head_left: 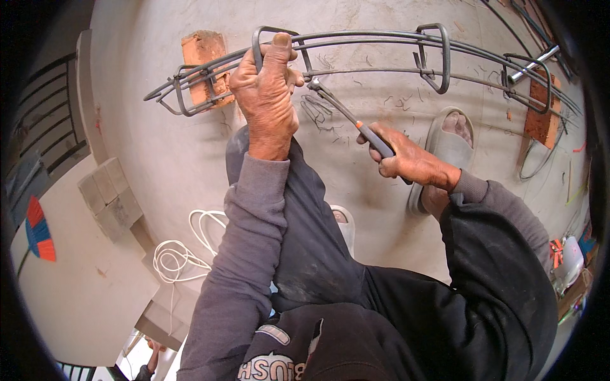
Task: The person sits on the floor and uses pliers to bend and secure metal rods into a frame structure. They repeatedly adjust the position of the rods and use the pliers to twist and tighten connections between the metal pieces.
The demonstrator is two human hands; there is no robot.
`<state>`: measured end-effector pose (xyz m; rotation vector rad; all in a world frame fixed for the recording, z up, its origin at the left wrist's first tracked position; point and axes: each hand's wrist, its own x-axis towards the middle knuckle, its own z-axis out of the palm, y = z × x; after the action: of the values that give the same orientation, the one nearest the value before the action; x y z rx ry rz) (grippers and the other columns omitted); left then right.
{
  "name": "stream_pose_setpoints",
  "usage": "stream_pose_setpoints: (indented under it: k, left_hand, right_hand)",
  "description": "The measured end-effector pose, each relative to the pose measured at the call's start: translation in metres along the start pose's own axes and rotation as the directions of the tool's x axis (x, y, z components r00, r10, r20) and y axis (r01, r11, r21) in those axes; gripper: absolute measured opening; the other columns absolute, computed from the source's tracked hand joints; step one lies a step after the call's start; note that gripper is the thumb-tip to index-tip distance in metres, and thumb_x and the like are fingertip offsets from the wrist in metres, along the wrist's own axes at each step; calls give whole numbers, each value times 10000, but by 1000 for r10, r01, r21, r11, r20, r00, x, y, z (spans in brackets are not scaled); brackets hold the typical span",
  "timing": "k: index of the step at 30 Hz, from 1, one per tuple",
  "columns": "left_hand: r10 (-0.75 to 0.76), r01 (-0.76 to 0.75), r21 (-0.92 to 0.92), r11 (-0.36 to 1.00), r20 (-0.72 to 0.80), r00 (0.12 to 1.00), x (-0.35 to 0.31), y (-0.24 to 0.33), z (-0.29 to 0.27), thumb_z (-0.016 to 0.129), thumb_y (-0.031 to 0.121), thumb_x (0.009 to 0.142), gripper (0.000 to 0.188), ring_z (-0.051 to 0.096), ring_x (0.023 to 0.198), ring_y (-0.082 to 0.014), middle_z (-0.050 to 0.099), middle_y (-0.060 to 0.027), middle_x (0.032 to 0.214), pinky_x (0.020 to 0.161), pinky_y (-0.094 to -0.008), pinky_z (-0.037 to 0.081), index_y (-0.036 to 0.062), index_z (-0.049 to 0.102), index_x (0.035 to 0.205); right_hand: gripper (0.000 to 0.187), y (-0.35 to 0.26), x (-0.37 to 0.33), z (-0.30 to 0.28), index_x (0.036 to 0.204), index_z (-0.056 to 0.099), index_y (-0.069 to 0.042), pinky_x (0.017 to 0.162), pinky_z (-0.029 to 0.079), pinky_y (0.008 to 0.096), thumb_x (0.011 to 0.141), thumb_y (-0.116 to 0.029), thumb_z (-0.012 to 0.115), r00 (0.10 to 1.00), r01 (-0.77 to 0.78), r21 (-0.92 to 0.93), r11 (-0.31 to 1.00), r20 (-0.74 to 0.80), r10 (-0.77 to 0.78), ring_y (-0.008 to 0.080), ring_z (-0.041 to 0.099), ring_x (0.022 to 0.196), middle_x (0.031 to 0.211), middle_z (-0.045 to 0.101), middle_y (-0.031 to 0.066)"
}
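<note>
A long, narrow rebar cage (375, 38) of dark rods with bent stirrups lies across the top of the view. My left hand (270, 98) is closed around it beside a stirrup, its thumb pointing up. In my right hand (406, 155) are tying pincers (381, 140) with grey and orange handles. The head of the pincers is close to the lower rod, just right of my left fingers; whether it bites on a wire I cannot tell. Orange bricks prop the cage, one near its left end (204, 51) and another near its right end (541, 124).
Bits of cut wire (318, 111) litter the floor around the cage. My sandalled foot (454, 133) stands below it. A white cable (175, 260) lies coiled on the left, near grey blocks (111, 193) and a red-and-blue broom head (39, 232). A person's arm (152, 359) shows at lower left.
</note>
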<state>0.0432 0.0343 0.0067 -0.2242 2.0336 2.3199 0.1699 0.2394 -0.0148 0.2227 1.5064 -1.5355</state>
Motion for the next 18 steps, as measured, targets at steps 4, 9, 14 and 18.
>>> stream_pose_setpoints:
  k: [4, 9, 14, 18]
  left_hand:
    - [7, -7, -4, 1000, 5, 1000, -1, 1, 1, 789, 298, 881, 329, 522, 444, -62, 641, -56, 705, 409, -222, 460, 2, 658, 829]
    - [16, -16, -24, 1000, 26, 1000, 1, 0, 0, 779, 271, 891, 301, 518, 446, -62, 646, -63, 711, 406, -222, 457, 3, 657, 827]
    - [3, -2, -33, 999, 15, 1000, 0, 2, 1, 766, 245, 903, 277, 522, 456, -66, 650, -62, 728, 414, -228, 452, 8, 651, 817]
    - [6, -5, -31, 1000, 12, 1000, 0, 2, 1, 763, 235, 905, 269, 524, 457, -68, 648, -56, 727, 413, -233, 450, 11, 647, 810]
  right_hand:
    - [677, 12, 6, -5, 1270, 508, 34, 681, 523, 314, 608, -92, 565, 983, -27, 370, 929, 181, -44, 156, 572, 748, 891, 547, 35]
    - [664, 19, 17, -6, 1315, 510, 67, 718, 529, 292, 657, -20, 525, 969, -139, 433, 890, 244, 33, 153, 610, 782, 940, 595, 58]
    - [591, 21, 22, -5, 1273, 543, 77, 720, 524, 288, 691, -19, 507, 965, -133, 419, 898, 261, 21, 153, 614, 796, 927, 605, 64]
    - [546, 19, 24, -3, 1264, 548, 86, 670, 543, 317, 734, -31, 492, 966, -143, 438, 888, 259, 28, 159, 623, 747, 890, 611, 73]
